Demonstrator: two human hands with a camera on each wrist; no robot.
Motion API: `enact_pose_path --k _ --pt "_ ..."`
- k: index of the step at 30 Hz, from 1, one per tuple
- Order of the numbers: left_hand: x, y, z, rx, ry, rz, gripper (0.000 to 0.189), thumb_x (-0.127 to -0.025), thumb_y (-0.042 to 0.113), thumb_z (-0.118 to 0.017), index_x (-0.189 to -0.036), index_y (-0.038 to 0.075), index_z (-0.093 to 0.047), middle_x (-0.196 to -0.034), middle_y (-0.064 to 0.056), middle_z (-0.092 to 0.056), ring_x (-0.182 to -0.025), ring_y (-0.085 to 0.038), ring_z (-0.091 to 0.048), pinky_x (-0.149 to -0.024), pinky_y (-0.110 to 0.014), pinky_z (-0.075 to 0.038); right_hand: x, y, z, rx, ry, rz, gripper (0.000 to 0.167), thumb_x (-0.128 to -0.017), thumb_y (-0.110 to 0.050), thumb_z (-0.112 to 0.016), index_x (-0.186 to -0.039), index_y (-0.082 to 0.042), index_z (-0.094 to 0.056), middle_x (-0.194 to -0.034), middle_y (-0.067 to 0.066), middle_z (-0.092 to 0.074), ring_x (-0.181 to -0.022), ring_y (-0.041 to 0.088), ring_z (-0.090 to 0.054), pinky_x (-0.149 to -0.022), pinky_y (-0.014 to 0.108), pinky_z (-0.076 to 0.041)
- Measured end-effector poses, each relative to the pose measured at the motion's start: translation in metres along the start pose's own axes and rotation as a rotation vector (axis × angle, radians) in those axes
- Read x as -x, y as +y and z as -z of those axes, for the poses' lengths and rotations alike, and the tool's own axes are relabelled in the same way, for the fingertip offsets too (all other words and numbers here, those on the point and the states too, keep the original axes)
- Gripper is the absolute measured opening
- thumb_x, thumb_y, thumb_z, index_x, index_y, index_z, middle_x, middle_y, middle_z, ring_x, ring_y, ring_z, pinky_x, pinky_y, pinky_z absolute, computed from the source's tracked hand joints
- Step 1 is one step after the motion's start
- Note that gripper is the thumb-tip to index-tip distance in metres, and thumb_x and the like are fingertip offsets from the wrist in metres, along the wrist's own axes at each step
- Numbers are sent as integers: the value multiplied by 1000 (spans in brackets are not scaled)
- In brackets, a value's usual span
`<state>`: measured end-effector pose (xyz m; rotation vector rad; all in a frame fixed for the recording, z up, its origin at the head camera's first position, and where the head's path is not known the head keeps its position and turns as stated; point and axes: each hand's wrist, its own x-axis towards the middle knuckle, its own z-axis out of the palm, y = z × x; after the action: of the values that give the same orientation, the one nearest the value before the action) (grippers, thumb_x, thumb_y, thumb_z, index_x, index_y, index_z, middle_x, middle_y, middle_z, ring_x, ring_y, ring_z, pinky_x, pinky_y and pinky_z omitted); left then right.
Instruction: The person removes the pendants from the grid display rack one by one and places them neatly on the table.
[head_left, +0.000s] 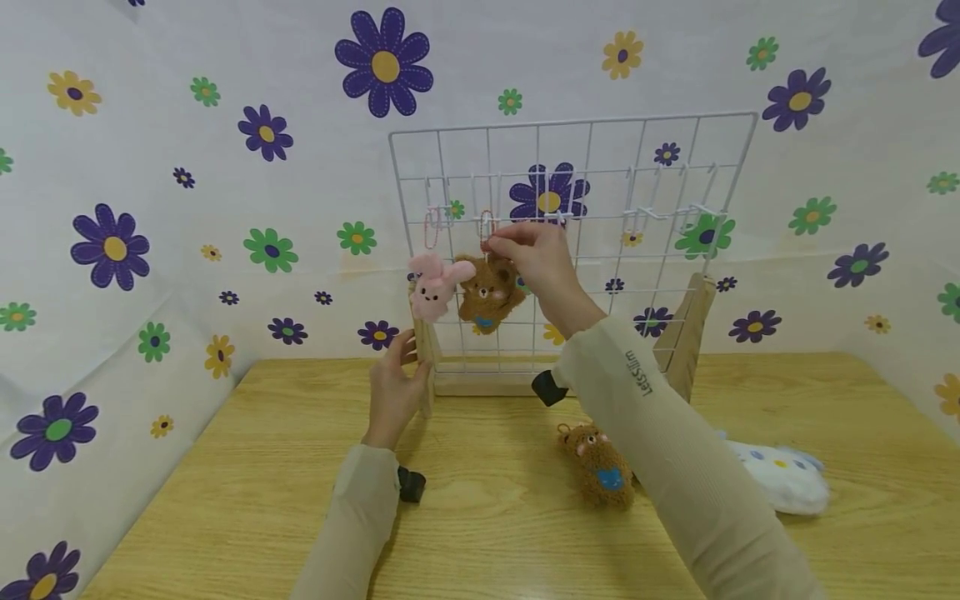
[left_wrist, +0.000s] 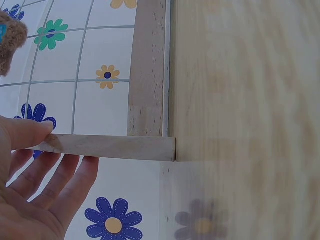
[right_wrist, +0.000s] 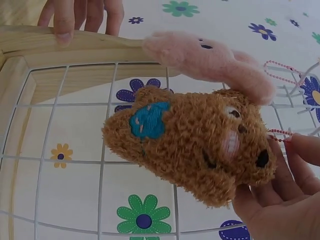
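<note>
My right hand (head_left: 543, 260) pinches the red bead chain (right_wrist: 280, 133) of a brown bear plush keychain (head_left: 487, 296) in front of a white wire grid rack (head_left: 573, 124). The chain loops up at a hook on the grid. In the right wrist view the bear (right_wrist: 185, 140) hangs with its blue patch showing, against the wires. Left of it a pink bunny plush (head_left: 433, 287) dangles by its own chain from another hook. My left hand (head_left: 393, 387) holds the rack's left wooden post (left_wrist: 110, 146), thumb on one side and fingers on the other.
Another brown bear plush (head_left: 596, 467) lies on the wooden table (head_left: 225, 500) below the rack. A white plush (head_left: 783, 477) lies to its right, partly behind my right sleeve (head_left: 660, 442). More white hooks (head_left: 645, 210) sit along the grid's right half. Flowered cloth (head_left: 300, 67) hangs behind.
</note>
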<state>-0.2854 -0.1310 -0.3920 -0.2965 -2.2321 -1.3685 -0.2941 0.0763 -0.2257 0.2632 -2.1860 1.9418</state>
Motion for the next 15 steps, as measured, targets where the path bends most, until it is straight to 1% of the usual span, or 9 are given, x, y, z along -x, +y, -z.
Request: enact_pose_path --k 4,8,11,15 --pt "0 0 0 0 -5 21 47 -90 -9 -69 -136 -3 -56 -126 -26 -65 -107 -41 -67 -90 -57 -56 0 0 -2 -71 -19 15 14 -101 -7 -62 -109 3 -69 -106 14 -74 -92 19 -70 -93 32 -53" --pt "1 2 1 1 -10 24 48 -91 -9 -69 -136 -3 -55 -127 -27 -65 -108 -42 -66 -90 -58 -55 2 -1 -2 -123 -14 12 8 -102 -6 -61 -105 0 -65 -103 13 -75 -98 21 -71 -99 32 -52" --pt "0 1 1 -4 -10 16 48 -91 -9 -68 -136 -4 -55 -126 -28 -65 -107 -42 -66 -90 -58 -55 4 -5 -1 -153 -14 21 7 -103 -5 -59 -105 0 -63 -101 13 -75 -100 22 -71 -100 33 -51" --pt "0 0 1 -9 -9 15 48 -91 -9 -69 -136 -4 -55 -126 -27 -65 -107 -42 -66 -89 -58 -56 6 -8 0 -200 -13 43 7 -104 -3 -56 -103 -1 -63 -94 9 -76 -99 22 -72 -100 33 -52"
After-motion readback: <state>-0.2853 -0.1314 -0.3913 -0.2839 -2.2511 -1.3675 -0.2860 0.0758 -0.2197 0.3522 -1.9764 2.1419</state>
